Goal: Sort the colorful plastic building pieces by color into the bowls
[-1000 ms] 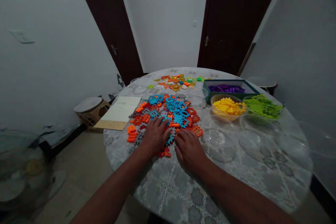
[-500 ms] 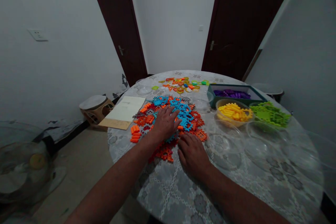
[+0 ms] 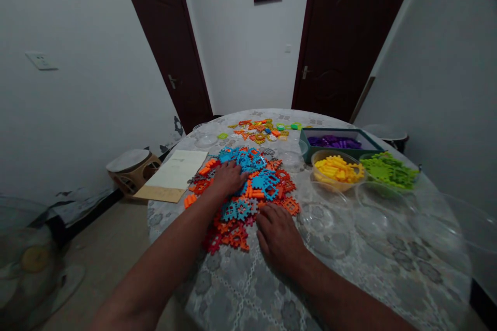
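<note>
A heap of flat, toothed plastic building pieces in blue (image 3: 266,178), orange (image 3: 289,206), red and grey lies on the round table. My left hand (image 3: 230,178) reaches into the heap's middle, resting on blue pieces with its fingers apart; some fingertips are hidden among them. At the heap's near right edge my right hand (image 3: 277,227) rests on the tablecloth, its fingers loosely bent and touching the outermost orange pieces. Nothing can be seen held in either hand. Small orange tube-like pieces (image 3: 254,193) lie between the two hands.
To the right stand a bowl of yellow pieces (image 3: 337,169), a bowl of green pieces (image 3: 390,169), a dark box (image 3: 367,139) with purple pieces and several clear bowls (image 3: 324,225). A smaller mixed pile (image 3: 258,132) lies behind. Left is a pale board (image 3: 176,170).
My left hand has moved left across the heap, uncovering blue and orange pieces in its middle. My right hand stays by the near edge. The whole view has shifted slightly.
</note>
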A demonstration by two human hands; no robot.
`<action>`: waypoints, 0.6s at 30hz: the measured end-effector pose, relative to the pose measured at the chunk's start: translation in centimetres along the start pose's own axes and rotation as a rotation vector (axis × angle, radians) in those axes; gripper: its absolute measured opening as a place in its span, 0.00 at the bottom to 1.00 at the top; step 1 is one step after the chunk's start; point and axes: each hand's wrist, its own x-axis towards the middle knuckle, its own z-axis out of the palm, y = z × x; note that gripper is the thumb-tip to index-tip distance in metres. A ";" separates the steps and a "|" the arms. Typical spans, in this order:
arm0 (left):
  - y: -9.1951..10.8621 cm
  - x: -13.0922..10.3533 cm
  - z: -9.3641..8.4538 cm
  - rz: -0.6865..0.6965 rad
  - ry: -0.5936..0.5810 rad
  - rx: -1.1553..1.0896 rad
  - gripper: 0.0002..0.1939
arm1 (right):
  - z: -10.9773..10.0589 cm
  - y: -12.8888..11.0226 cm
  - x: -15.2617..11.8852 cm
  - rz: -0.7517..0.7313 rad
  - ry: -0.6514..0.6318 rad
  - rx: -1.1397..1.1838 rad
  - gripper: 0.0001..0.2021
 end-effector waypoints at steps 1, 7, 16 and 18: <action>-0.3 -0.5 -0.1 -0.001 -0.003 0.006 0.27 | 0.0 0.0 0.0 -0.002 0.001 -0.002 0.16; -0.7 -4.1 0.0 0.060 0.052 0.013 0.23 | 0.0 0.1 0.2 -0.025 0.041 -0.007 0.13; 1.8 -8.4 -0.5 0.264 0.309 -0.110 0.20 | -9.2 -0.4 0.7 -0.063 0.296 0.033 0.10; 2.3 -9.2 -0.7 0.274 0.355 -0.150 0.18 | -12.7 2.0 0.6 0.029 0.340 -0.058 0.11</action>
